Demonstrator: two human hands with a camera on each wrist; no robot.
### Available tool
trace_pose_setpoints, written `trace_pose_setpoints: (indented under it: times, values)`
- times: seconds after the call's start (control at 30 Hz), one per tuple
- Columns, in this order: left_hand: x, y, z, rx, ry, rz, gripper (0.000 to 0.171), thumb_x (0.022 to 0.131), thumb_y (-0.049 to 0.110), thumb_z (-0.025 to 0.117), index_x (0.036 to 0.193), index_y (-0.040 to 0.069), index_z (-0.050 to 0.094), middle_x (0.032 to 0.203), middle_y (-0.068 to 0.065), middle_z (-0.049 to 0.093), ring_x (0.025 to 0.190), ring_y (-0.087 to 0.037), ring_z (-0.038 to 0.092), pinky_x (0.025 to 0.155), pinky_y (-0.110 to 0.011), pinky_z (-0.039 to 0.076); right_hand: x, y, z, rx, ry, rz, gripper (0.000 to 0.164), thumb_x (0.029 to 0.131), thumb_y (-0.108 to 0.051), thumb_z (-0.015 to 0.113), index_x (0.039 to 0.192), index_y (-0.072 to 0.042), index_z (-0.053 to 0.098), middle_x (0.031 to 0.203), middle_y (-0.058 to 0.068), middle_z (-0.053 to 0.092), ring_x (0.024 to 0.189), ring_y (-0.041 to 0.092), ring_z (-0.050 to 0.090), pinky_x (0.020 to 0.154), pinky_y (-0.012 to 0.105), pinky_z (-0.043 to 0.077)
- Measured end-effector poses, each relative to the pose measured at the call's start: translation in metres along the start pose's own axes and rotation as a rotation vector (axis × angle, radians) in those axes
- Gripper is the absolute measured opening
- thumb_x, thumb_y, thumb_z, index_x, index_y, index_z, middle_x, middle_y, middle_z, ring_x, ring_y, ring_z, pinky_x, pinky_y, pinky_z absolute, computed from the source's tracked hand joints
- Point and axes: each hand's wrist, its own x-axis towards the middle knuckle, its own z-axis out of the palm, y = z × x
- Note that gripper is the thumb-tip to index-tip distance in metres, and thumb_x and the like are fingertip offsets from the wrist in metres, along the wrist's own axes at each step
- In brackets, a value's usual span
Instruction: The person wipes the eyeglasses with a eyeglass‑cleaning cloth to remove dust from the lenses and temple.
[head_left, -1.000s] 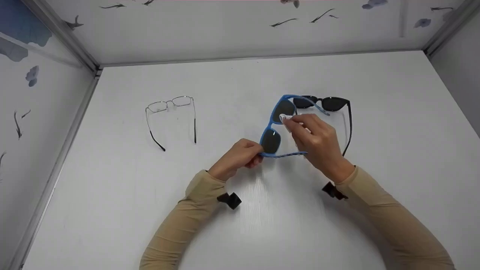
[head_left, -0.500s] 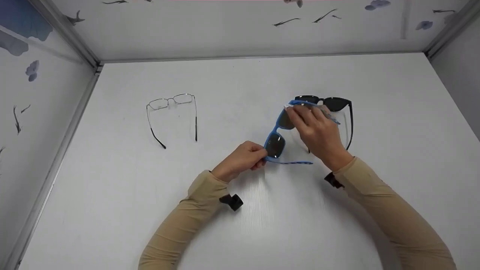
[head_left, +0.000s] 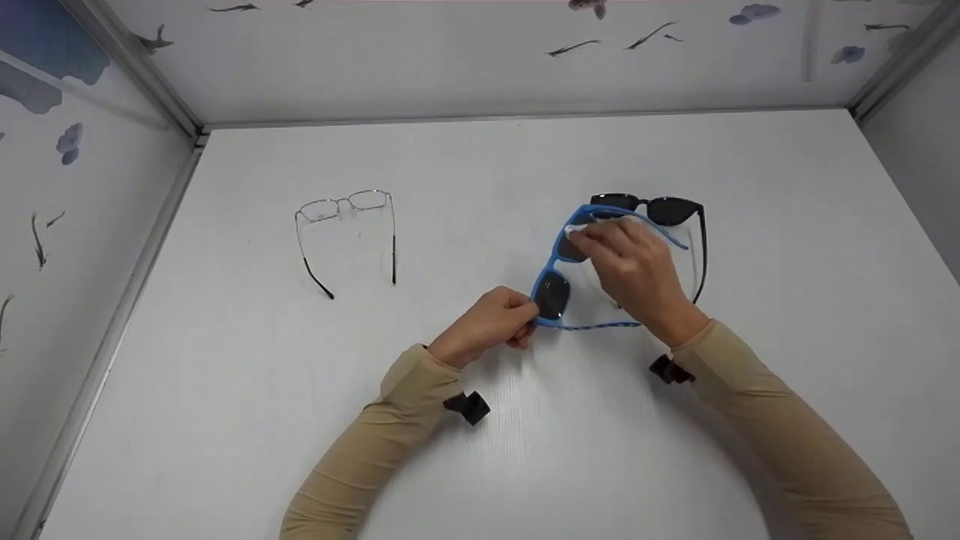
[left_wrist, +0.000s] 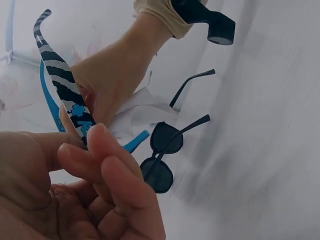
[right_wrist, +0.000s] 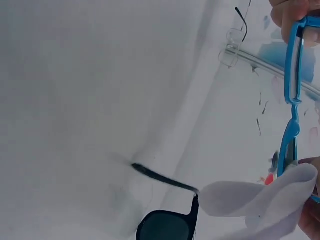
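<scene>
My left hand [head_left: 491, 322] pinches the near corner of blue-framed sunglasses [head_left: 553, 295], raised above the table with both temples unfolded. A zebra-striped pattern marks one temple [left_wrist: 62, 82] in the left wrist view. With thumb and fingers, my right hand [head_left: 637, 274] pinches a white cloth [head_left: 575, 229] against the far dark lens. Hanging folds of this cloth [right_wrist: 280, 200] show in the right wrist view; in the head view the hand hides most of it. Black sunglasses [head_left: 671, 211] lie just behind the right hand, partly covered by it and the blue frame.
Thin wire-rimmed eyeglasses [head_left: 321, 210] with black temple tips lie unfolded on the left of the white table [head_left: 225, 390]. Patterned white panels [head_left: 465, 67] enclose the back and the left side; a plain one stands at right.
The blue sunglasses have shifted slightly right and nearer to me. My right hand moved with the cloth to the far lens's upper edge, then back down over the lens. The left hand kept its hold.
</scene>
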Motion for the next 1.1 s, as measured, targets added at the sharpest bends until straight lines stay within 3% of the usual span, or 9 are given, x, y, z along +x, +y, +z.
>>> trace_pose_setpoints:
  times: [0.1,0.2,0.37,0.5,0.63,0.8,0.9,1.03,1.1]
  values:
    - [0.000,0.000,0.000,0.028,0.021,-0.005,0.029,0.091,0.003,0.044,0.064,0.005,0.052,0.058,-0.002,0.048,0.054,-0.010,0.052,0.057,-0.023,0.048,-0.001,-0.002,-0.002,0.108,-0.071,-0.031,0.022,0.080,0.012,0.071,0.098,0.000,0.073,0.090,0.013,0.067,0.080,0.027,0.066,0.065,0.037,0.055]
    - [0.000,0.000,0.000,0.081,0.050,-0.013,0.027,0.092,0.004,0.046,0.067,0.000,0.056,0.058,-0.002,0.050,0.053,-0.010,0.053,0.056,-0.022,0.049,0.000,-0.005,-0.006,0.114,-0.122,-0.002,0.021,0.080,0.012,0.070,0.097,0.001,0.071,0.089,0.014,0.066,0.077,0.027,0.066,0.060,0.035,0.055]
    - [-0.003,0.003,0.003,0.238,0.100,-0.017,0.027,0.093,0.008,0.050,0.079,-0.009,0.065,0.059,-0.001,0.054,0.052,-0.010,0.054,0.052,-0.021,0.043,0.003,-0.013,-0.006,0.028,-0.086,0.072,0.019,0.083,0.014,0.065,0.099,0.003,0.067,0.089,0.017,0.064,0.073,0.029,0.065,0.051,0.034,0.053]
    - [-0.006,0.006,0.005,0.313,0.119,-0.010,0.028,0.093,0.010,0.051,0.078,-0.008,0.066,0.058,0.000,0.054,0.052,-0.011,0.055,0.049,-0.022,0.038,0.000,-0.014,-0.001,0.071,-0.100,0.025,0.020,0.082,0.012,0.068,0.100,0.002,0.069,0.090,0.017,0.065,0.079,0.028,0.066,0.053,0.034,0.054]
    - [-0.007,0.006,0.004,0.323,0.110,0.003,0.029,0.093,0.010,0.050,0.075,-0.007,0.064,0.056,0.001,0.054,0.051,-0.011,0.054,0.049,-0.022,0.036,-0.007,-0.011,0.000,0.034,-0.124,-0.050,0.022,0.080,0.011,0.071,0.101,0.005,0.070,0.092,0.016,0.065,0.084,0.029,0.066,0.057,0.037,0.056]
    - [-0.007,0.006,0.005,0.310,0.075,0.028,0.029,0.092,0.009,0.049,0.073,-0.009,0.063,0.054,0.002,0.053,0.050,-0.009,0.054,0.051,-0.022,0.036,-0.007,-0.010,0.000,-0.143,0.005,0.001,0.027,0.080,0.014,0.069,0.106,0.008,0.068,0.093,0.020,0.065,0.081,0.034,0.067,0.058,0.040,0.056]
    - [-0.007,0.006,0.005,0.294,0.063,0.040,0.030,0.092,0.008,0.048,0.072,-0.010,0.062,0.053,0.002,0.053,0.050,-0.009,0.054,0.051,-0.022,0.037,-0.004,-0.012,0.000,-0.084,0.017,0.039,0.026,0.080,0.014,0.069,0.105,0.006,0.069,0.091,0.019,0.065,0.079,0.033,0.067,0.055,0.039,0.055]
    - [-0.006,0.006,0.003,0.273,0.055,0.039,0.030,0.092,0.007,0.047,0.073,-0.010,0.063,0.055,0.002,0.053,0.051,-0.009,0.054,0.051,-0.021,0.040,-0.002,-0.012,-0.003,0.078,-0.068,-0.025,0.023,0.080,0.013,0.070,0.101,0.003,0.070,0.090,0.016,0.066,0.080,0.029,0.067,0.053,0.036,0.055]
    - [-0.006,0.007,0.002,0.274,0.050,0.039,0.029,0.093,0.007,0.048,0.073,-0.009,0.062,0.056,0.001,0.053,0.052,-0.010,0.054,0.052,-0.022,0.040,-0.001,-0.012,-0.006,0.088,-0.100,-0.051,0.021,0.080,0.012,0.071,0.099,0.004,0.071,0.090,0.015,0.067,0.080,0.028,0.067,0.054,0.035,0.055]
